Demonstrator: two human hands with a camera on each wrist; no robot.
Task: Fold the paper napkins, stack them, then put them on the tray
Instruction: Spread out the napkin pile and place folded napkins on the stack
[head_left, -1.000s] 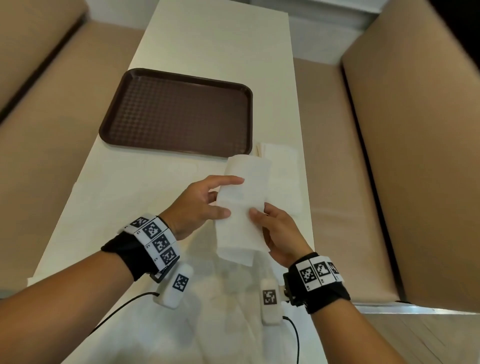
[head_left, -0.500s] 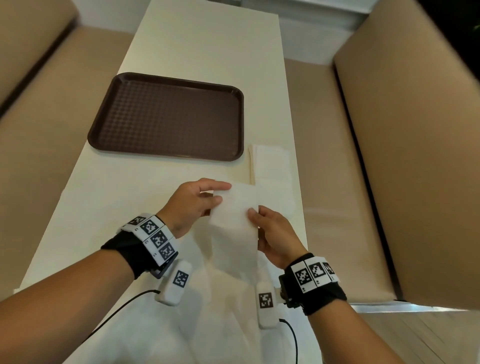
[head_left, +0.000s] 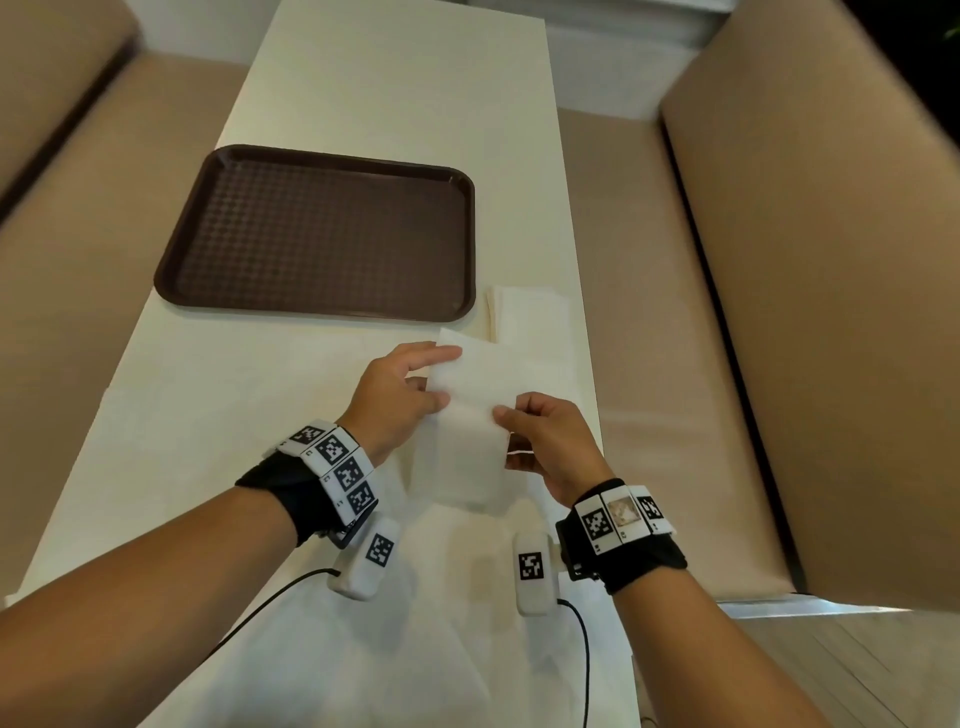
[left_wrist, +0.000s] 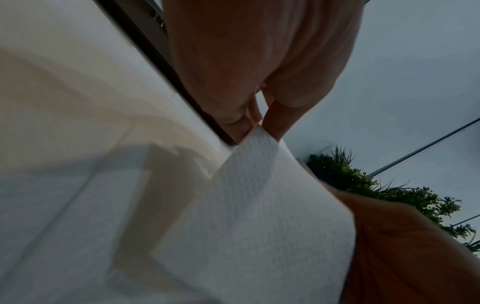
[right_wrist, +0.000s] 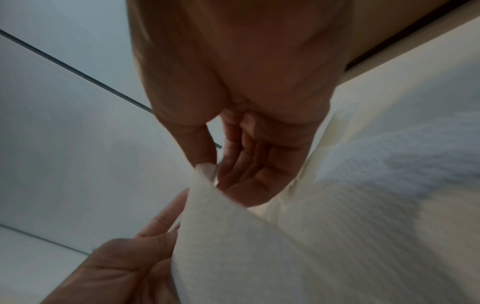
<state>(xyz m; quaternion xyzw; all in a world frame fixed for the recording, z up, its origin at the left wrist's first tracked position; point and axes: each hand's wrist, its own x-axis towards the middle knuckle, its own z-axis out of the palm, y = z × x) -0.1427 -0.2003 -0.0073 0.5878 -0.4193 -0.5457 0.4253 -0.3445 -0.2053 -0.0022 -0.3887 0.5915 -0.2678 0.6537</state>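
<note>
As both hands pinch, napkin (head_left: 470, 410) has sunk — flatter.

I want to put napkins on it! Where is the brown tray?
In the head view the brown tray lies on the table, ahead of both hands and towards the left, with folded napkins beside its near right corner.

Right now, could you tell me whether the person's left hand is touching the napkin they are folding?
Touching. In the left wrist view, the left hand pinches the top corner of the napkin between thumb and fingertips, with no gap.
</note>
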